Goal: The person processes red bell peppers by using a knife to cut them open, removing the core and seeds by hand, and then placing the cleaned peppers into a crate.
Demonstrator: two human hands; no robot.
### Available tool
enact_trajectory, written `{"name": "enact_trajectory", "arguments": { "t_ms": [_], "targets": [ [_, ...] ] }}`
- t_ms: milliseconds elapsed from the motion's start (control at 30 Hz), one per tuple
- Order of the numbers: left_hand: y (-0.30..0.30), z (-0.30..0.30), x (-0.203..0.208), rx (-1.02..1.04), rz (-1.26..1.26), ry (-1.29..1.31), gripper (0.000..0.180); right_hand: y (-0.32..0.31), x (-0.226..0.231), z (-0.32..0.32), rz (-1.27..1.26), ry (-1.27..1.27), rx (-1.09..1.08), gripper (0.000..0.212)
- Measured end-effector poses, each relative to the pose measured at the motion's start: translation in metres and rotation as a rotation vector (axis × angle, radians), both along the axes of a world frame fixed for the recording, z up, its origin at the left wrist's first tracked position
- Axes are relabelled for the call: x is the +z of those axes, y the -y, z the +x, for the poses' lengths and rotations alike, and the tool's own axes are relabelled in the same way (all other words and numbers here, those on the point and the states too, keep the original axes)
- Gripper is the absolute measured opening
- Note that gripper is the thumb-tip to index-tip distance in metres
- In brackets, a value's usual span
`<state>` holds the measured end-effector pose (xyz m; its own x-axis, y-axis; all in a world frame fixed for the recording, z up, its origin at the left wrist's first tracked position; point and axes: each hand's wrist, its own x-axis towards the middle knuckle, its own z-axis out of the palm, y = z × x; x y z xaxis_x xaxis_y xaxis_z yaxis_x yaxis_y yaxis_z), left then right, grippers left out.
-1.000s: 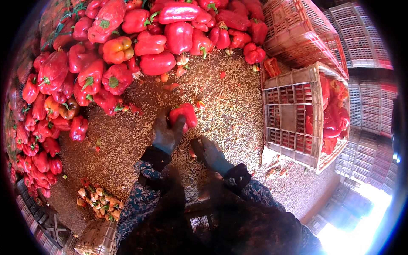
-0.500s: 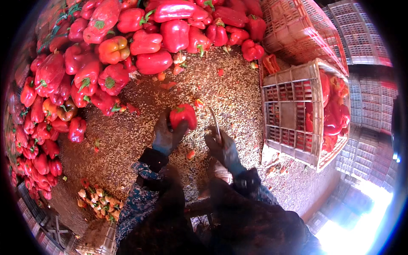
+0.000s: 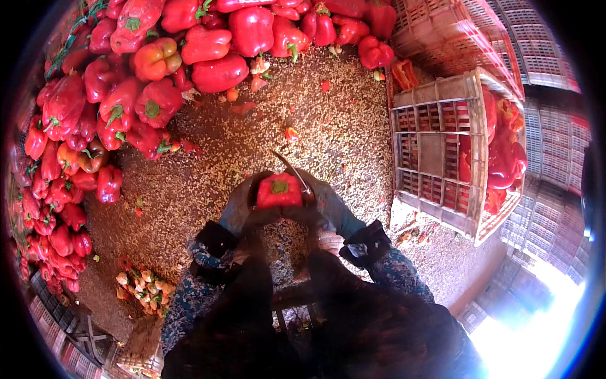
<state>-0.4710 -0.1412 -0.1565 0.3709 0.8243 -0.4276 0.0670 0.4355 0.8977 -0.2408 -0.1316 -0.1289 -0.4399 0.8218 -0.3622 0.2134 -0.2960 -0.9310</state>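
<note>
In front of my knees I hold a red bell pepper, its green stem end facing up. My left hand, in a dark glove, is closed round the pepper's left side. My right hand, also gloved, grips a knife with a thin curved blade. The blade stands at the pepper's upper right side, its tip pointing up and left. Whether it has cut into the flesh I cannot tell. The knife's handle is hidden in my right hand.
A big heap of red peppers spreads along the far and left sides. At right a plastic crate holds red peppers, with more crates stacked beyond. Cut pepper cores lie lower left. Pale seeds cover the floor.
My hands have come together lower down, near my knees. The knife has moved left against the pepper, which was held apart from it before. The view has shifted slightly.
</note>
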Motion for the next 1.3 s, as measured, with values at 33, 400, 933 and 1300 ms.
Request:
{"name": "enact_trajectory", "arguments": {
  "t_ms": [33,400,933,1300],
  "targets": [
    [0.003,-0.003,0.009,-0.018,-0.020,-0.019,0.084,-0.006,0.032,-0.005,-0.069,0.090,0.055,0.076],
    [0.034,-0.027,0.043,-0.029,-0.356,0.426,0.089,0.020,0.019,0.019,-0.685,-0.509,-0.034,0.061],
    [0.025,-0.014,0.010,0.204,-0.005,0.318,0.088,-0.018,0.003,0.016,-0.340,0.193,-0.377,0.015],
    [0.031,0.003,0.034,0.042,0.681,-0.324,0.076,-0.002,0.044,-0.024,-0.478,-0.068,-0.036,0.020]
  ]
}}
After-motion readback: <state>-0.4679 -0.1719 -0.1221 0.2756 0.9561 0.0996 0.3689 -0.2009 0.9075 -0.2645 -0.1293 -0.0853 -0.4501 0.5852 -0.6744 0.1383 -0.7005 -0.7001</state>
